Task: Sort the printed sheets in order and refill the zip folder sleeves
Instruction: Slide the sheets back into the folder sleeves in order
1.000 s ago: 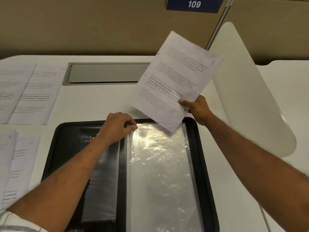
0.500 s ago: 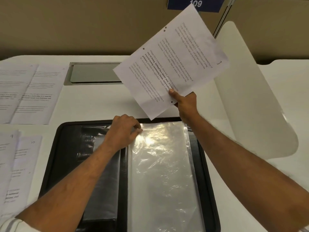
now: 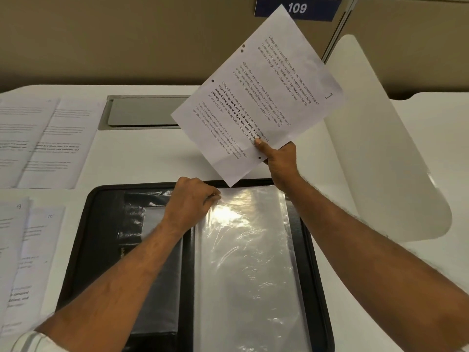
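Right hand (image 3: 280,162) pinches a sheet (image 3: 258,97) reading "Village life is a peaceful"; left hand (image 3: 189,203) grips the clear sleeve (image 3: 246,262); sign (image 3: 297,8) says 109.

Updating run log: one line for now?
right hand: holds printed sheet aloft | left hand: pinches sleeve top | sheet not yet inserted

Right hand (image 3: 280,163) holds a printed sheet (image 3: 261,95) aloft; left hand (image 3: 189,203) pinches the clear sleeve (image 3: 246,262).
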The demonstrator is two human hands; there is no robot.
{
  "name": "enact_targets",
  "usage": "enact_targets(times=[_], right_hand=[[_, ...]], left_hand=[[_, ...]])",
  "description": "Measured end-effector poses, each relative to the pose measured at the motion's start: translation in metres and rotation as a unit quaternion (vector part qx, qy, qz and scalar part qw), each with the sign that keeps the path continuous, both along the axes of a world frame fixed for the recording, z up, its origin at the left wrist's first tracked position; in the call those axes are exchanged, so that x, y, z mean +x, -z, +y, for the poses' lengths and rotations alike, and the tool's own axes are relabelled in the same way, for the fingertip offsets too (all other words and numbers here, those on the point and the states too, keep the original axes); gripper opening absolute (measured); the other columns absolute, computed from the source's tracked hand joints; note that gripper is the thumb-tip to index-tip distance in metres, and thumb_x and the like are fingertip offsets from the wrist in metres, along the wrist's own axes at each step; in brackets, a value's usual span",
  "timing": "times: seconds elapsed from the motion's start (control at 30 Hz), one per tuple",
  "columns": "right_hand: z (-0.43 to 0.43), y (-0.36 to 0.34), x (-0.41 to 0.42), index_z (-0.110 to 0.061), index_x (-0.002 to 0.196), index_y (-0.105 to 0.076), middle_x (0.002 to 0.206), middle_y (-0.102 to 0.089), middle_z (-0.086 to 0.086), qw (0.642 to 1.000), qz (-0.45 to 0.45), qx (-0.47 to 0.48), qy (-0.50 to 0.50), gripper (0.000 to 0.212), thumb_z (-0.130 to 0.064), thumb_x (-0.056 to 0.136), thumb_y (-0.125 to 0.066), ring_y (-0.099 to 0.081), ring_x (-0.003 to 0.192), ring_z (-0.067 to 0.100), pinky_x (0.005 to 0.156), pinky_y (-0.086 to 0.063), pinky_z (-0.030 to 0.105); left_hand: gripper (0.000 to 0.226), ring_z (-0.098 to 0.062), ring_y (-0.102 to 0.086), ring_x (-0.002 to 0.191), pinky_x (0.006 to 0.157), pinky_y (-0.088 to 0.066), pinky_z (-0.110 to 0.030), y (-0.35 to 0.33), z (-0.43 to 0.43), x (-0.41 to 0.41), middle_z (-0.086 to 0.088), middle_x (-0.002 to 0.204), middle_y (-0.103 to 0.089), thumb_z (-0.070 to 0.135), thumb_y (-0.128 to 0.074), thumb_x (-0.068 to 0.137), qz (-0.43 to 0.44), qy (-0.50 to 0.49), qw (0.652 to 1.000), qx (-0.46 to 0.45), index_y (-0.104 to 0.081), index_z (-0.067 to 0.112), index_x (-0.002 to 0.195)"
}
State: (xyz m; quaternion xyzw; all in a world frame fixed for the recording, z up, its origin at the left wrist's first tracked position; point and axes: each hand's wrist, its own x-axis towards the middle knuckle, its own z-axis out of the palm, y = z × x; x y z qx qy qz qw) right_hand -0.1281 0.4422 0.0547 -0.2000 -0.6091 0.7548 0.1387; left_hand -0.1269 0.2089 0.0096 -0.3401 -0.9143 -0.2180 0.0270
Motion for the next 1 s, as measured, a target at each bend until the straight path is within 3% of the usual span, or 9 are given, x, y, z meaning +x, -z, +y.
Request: enact_targets(times=[0.13,0.3,0.43,0.57,0.73,0.9,1.0], right_hand=[[0.001,-0.001,0.000,-0.011,0.112,-0.062,0.108,-0.071,0.006,1.000,0.004,-0.002,0.004,0.032,0.003,0.085,-0.071,-0.071,0.095,0.018,0.088,-0.058,0.045],[-0.001,-0.002,0.002,-0.014,0.109,-0.064,0.110,-0.071,0.008,1.000,0.011,-0.002,0.004,0.030,0.001,0.085,-0.072,-0.070,0.101,0.023,0.092,-0.056,0.051],[-0.008,0.000,0.005,-0.018,0.106,-0.065,0.109,-0.072,0.006,1.000,0.017,0.007,-0.005,0.029,0.000,0.086,-0.072,-0.070,0.102,0.024,0.094,-0.055,0.051],[-0.017,0.008,0.014,-0.005,0.120,-0.059,0.114,-0.070,0.012,0.998,0.005,0.050,-0.033,0.036,-0.003,0.087,-0.072,-0.070,0.104,0.024,0.091,-0.057,0.045],[-0.005,0.015,0.025,-0.012,0.114,-0.062,0.109,-0.071,0.008,0.990,-0.033,0.104,-0.089,0.030,-0.008,0.087,-0.074,-0.071,0.100,0.024,0.086,-0.059,0.050],[0.025,0.009,0.029,0.000,0.120,-0.063,0.112,-0.071,0.012,0.976,-0.062,0.151,-0.145,0.037,-0.005,0.085,-0.074,-0.072,0.098,0.021,0.088,-0.059,0.041],[0.045,0.005,0.028,-0.002,0.123,-0.062,0.119,-0.069,0.012,0.964,-0.073,0.162,-0.195,0.042,-0.005,0.084,-0.075,-0.070,0.103,0.019,0.092,-0.057,0.038]], left_hand=[[0.012,-0.013,-0.068,0.075,0.077,-0.036,-0.029,0.005,-0.002,0.006,0.009,0.086,-0.075,0.026,-0.072,0.088,0.042,0.011,0.999,0.008,-0.074,0.022,0.099],[0.009,-0.020,-0.062,0.089,0.077,-0.034,-0.033,0.004,-0.001,0.011,0.006,0.094,-0.072,0.023,-0.080,0.079,0.097,-0.016,0.995,0.030,-0.074,0.021,0.085],[0.014,-0.021,-0.057,0.087,0.076,-0.028,-0.029,0.003,0.001,0.015,0.002,0.089,-0.065,0.024,-0.085,0.073,0.122,-0.051,0.990,0.045,-0.074,0.019,0.078],[0.016,-0.022,-0.056,0.083,0.073,-0.031,-0.031,0.001,0.002,0.017,0.001,0.087,-0.065,0.023,-0.086,0.070,0.124,-0.065,0.989,0.050,-0.073,0.017,0.078],[0.016,-0.019,-0.058,0.076,0.073,-0.029,-0.028,-0.002,-0.001,0.012,0.007,0.078,-0.067,0.028,-0.084,0.074,0.087,-0.056,0.994,0.047,-0.070,0.020,0.078],[0.017,-0.012,-0.057,0.077,0.076,-0.035,-0.029,-0.003,-0.004,0.002,0.012,0.080,-0.069,0.038,-0.077,0.082,0.028,-0.041,0.998,0.034,-0.071,0.023,0.087],[0.022,-0.006,-0.053,0.081,0.083,-0.040,-0.032,-0.004,-0.007,-0.005,0.013,0.087,-0.070,0.042,-0.073,0.084,-0.017,-0.041,0.999,0.026,-0.071,0.025,0.097]])
